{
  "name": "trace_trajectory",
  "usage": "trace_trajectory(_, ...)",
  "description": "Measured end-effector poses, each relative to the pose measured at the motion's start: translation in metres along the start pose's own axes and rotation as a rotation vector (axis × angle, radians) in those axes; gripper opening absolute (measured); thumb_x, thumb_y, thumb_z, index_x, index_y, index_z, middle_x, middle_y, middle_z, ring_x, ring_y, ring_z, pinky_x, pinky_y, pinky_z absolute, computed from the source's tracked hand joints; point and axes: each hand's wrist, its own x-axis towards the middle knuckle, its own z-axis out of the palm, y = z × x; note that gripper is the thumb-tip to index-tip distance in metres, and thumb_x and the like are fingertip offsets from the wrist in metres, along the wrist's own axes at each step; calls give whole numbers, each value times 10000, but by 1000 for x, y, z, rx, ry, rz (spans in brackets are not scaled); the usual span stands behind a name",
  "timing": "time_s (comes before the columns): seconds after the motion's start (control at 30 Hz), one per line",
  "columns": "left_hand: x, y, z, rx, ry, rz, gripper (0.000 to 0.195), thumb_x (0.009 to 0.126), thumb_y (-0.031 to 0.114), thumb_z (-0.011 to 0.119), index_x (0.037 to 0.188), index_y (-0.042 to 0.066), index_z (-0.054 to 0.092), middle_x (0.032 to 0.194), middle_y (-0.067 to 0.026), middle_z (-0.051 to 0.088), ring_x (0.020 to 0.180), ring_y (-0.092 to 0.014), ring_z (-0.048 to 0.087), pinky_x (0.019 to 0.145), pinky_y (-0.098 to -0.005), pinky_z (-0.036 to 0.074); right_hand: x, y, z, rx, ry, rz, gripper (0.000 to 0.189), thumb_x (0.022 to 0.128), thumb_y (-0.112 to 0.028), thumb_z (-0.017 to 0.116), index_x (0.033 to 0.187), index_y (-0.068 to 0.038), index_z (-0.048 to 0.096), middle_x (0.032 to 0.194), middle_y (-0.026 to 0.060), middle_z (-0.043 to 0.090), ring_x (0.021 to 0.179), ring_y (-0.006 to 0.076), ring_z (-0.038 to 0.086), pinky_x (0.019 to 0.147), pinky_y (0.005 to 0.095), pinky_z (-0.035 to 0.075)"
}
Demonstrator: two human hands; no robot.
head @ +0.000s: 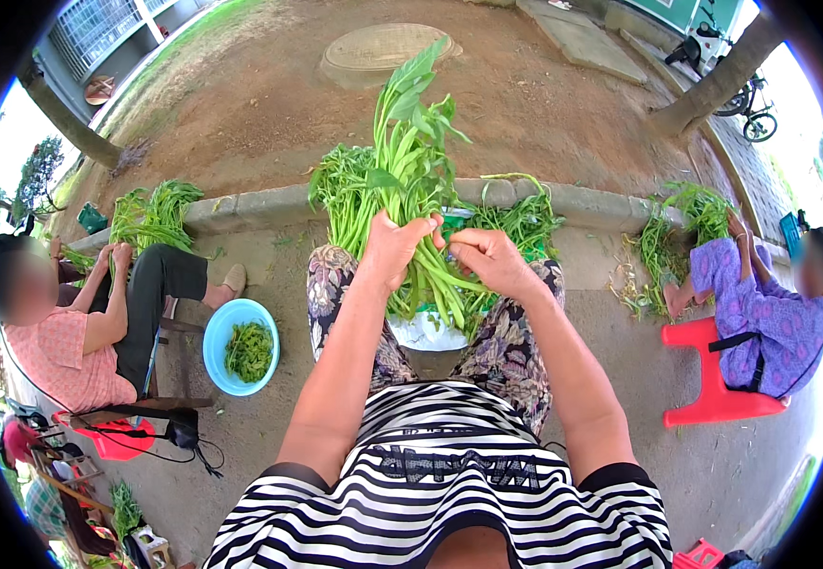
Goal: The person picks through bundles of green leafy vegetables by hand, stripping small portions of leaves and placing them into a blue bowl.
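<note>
A bunch of leafy green stems, probably water spinach, rises upright in front of me, its cut ends fanned down toward my lap. My left hand is closed around the bunch. Beside it on the right, my right hand has its thumb and fingers bent together at the stem ends; whether they pinch a stem cannot be told. Behind the bunch, more greens lie in a heap at the left and another at the right. A whitish plastic bag or container shows between my knees, under the stems.
A concrete kerb runs across beyond the greens. At left, a person sits handling greens, near a blue basin holding leaves. At right, another person sits on a red plastic stool beside greens.
</note>
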Motion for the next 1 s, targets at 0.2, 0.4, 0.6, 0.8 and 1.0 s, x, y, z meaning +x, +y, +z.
trace_trajectory(0.2, 6, -2, 3, 54, -57, -37, 150, 755, 6, 593, 898, -32, 565, 733, -88, 595, 560, -142, 552, 512, -270, 466, 10, 10, 2, 168, 256, 23, 205, 874, -153, 532, 728, -10, 542, 604, -51, 460, 532, 42, 371, 476, 237, 316)
trace_trajectory(0.4, 20, -13, 6, 123, 14, -81, 183, 719, -20, 630, 895, -21, 581, 752, -67, 606, 583, -132, 565, 518, -264, 465, 34, 29, 8, 115, 416, -54, 176, 863, -152, 581, 830, 21, 586, 655, -33, 518, 546, 50, 447, 507, 218, 370)
trace_trajectory(0.6, 28, -36, -6, 230, 2, -99, 238, 681, -13, 676, 902, -21, 590, 793, -64, 613, 647, -145, 581, 569, -269, 484, 37, 22, 23, 26, 464, -46, 255, 851, -159, 607, 1004, 45, 597, 686, 39, 614, 580, 61, 550, 514, 230, 441)
trace_trajectory(0.8, 29, -44, -14, 107, 23, -151, 212, 700, -29, 669, 894, -10, 585, 770, -50, 604, 627, -130, 567, 551, -267, 472, 44, 29, 24, 91, 402, -77, 228, 856, -164, 604, 953, 42, 590, 664, 13, 565, 551, 57, 528, 461, 227, 429)
trace_trajectory(1.0, 23, -36, -17, 35, 10, -182, 216, 707, -21, 675, 902, 9, 586, 755, -34, 596, 616, -120, 554, 545, -252, 458, 49, 25, 25, 169, 332, -47, 245, 864, -162, 592, 950, 67, 589, 694, 9, 572, 590, 55, 536, 479, 223, 427)
